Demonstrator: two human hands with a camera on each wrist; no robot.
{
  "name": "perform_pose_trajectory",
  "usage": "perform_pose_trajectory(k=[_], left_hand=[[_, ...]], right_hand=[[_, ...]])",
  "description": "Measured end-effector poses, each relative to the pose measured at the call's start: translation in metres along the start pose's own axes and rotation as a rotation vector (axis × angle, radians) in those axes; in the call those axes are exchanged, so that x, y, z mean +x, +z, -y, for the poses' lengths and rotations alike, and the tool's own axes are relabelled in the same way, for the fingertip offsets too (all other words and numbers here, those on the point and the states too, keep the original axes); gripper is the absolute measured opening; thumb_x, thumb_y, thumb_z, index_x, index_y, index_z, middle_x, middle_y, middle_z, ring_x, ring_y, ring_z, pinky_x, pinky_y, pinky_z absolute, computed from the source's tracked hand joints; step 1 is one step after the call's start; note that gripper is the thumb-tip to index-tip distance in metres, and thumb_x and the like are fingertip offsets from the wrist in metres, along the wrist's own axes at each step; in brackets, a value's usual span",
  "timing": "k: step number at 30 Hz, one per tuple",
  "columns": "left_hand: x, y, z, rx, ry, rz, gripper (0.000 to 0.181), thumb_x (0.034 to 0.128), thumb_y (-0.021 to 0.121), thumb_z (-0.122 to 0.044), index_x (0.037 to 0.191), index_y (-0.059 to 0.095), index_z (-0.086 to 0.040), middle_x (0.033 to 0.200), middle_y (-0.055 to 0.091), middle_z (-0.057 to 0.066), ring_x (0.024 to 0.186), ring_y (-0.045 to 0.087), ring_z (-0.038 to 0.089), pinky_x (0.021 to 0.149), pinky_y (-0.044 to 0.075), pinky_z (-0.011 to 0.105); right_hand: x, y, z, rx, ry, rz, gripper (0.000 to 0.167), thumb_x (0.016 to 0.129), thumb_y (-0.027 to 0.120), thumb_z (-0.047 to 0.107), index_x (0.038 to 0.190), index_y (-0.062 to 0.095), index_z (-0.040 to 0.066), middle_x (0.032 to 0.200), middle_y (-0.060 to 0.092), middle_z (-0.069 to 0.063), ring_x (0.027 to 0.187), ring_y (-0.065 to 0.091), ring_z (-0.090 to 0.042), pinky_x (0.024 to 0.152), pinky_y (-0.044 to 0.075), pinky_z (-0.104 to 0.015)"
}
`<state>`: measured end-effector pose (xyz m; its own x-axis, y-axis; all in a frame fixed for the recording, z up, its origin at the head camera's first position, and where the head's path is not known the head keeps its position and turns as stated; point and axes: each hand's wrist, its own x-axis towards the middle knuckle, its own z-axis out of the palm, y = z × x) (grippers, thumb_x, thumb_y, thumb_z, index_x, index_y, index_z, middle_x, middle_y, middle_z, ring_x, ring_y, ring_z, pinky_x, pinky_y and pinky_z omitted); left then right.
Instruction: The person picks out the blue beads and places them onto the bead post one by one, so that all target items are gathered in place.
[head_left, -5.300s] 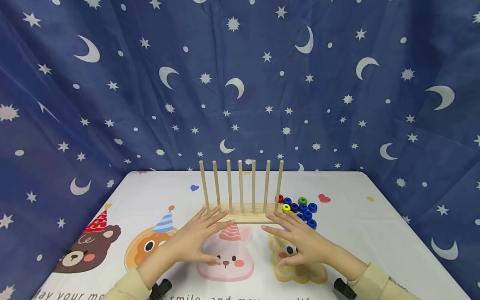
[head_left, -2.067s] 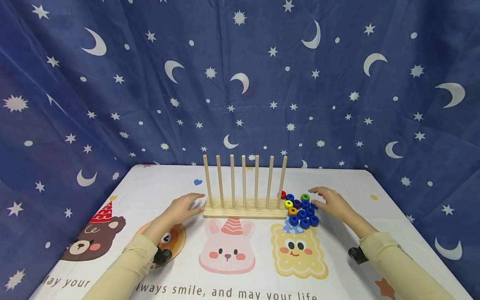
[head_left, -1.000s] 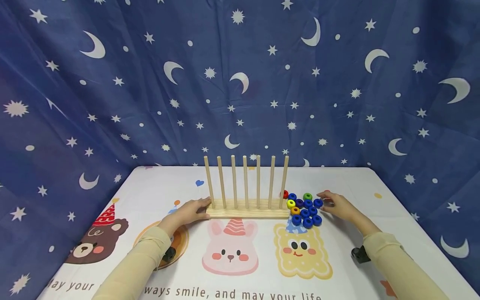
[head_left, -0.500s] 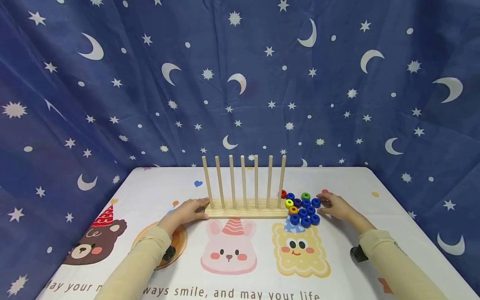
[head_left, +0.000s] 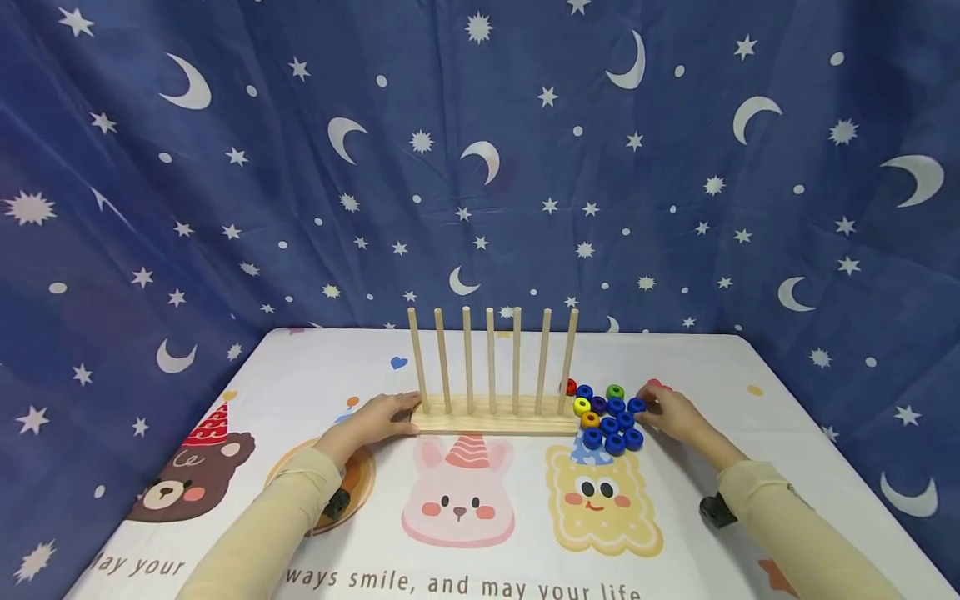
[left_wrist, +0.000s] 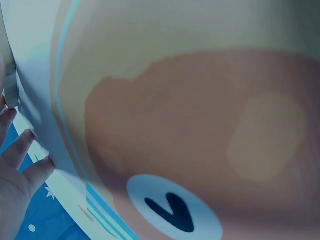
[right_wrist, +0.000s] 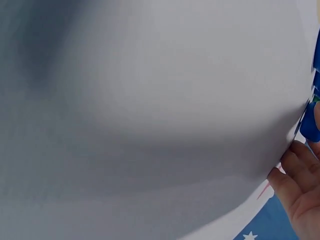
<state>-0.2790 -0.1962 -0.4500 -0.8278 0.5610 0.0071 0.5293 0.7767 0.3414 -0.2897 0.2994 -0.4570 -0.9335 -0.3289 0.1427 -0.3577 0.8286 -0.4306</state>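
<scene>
A pale wooden peg rack (head_left: 495, 425), a flat base with several upright dowels, stands mid-table. My left hand (head_left: 381, 418) holds its left end, thumb at the front and fingers toward the back. In the left wrist view, fingers of the left hand (left_wrist: 20, 175) show at the left edge by the base's corner (left_wrist: 11, 90). To the right of the rack lies a cluster of ring-shaped beads, mostly blue. My right hand (head_left: 673, 418) pinches the outermost blue bead (head_left: 636, 405) between thumb and fingers. The right wrist view shows that blue bead (right_wrist: 310, 124) against the thumb.
Beside the blue beads lie a red bead (head_left: 571, 387), a green bead (head_left: 615, 391), a yellow bead (head_left: 582, 407) and an orange bead (head_left: 590, 420). A printed white tablecloth (head_left: 457, 575) covers the table. A blue star-and-moon curtain (head_left: 480, 167) hangs behind.
From hovering before the rack, both hands have moved outward: the left to the rack's left end, the right to the bead cluster's right side. The right fingers have now closed on a blue bead.
</scene>
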Motion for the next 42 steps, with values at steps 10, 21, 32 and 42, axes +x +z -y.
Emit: perform_pose_trajectory(k=[10,21,32,42], left_hand=[[0.003,-0.002,-0.002,-0.026,-0.029,0.011,0.061,0.0861,0.066,-0.027,0.134,0.047,0.007,0.137,0.047,0.027,0.126,0.046,0.044,0.106,0.037,0.053],[-0.003,-0.002,0.004,0.023,0.020,0.011,0.062,0.0845,0.066,-0.030,0.131,0.050,0.007,0.138,0.046,0.026,0.124,0.048,0.044,0.103,0.041,0.051],[-0.007,0.005,0.008,-0.007,0.109,0.019,0.052,0.0860,0.065,-0.023,0.127,0.055,0.007,0.137,0.047,0.027,0.122,0.050,0.044,0.100,0.044,0.050],[-0.005,0.006,0.003,-0.017,0.078,-0.020,0.054,0.0864,0.066,-0.021,0.130,0.052,0.007,0.138,0.047,0.024,0.124,0.048,0.042,0.102,0.042,0.050]], right_hand=[[0.005,-0.007,0.001,0.003,0.043,0.057,0.023,0.084,0.068,0.009,0.096,0.055,-0.007,0.091,0.064,-0.021,0.090,0.062,-0.037,0.084,0.052,-0.051],[0.002,-0.006,0.000,0.063,0.000,0.076,0.018,0.087,0.065,0.008,0.095,0.056,-0.005,0.092,0.063,-0.020,0.092,0.061,-0.036,0.087,0.052,-0.052],[-0.003,0.001,-0.006,0.092,0.014,0.062,0.023,0.086,0.066,0.008,0.102,0.059,-0.006,0.099,0.067,-0.023,0.096,0.065,-0.040,0.086,0.053,-0.050],[-0.005,-0.007,0.020,0.159,0.037,-0.129,0.029,0.085,0.069,0.013,0.104,0.062,-0.008,0.094,0.069,-0.022,0.085,0.068,-0.033,0.078,0.057,-0.043]])
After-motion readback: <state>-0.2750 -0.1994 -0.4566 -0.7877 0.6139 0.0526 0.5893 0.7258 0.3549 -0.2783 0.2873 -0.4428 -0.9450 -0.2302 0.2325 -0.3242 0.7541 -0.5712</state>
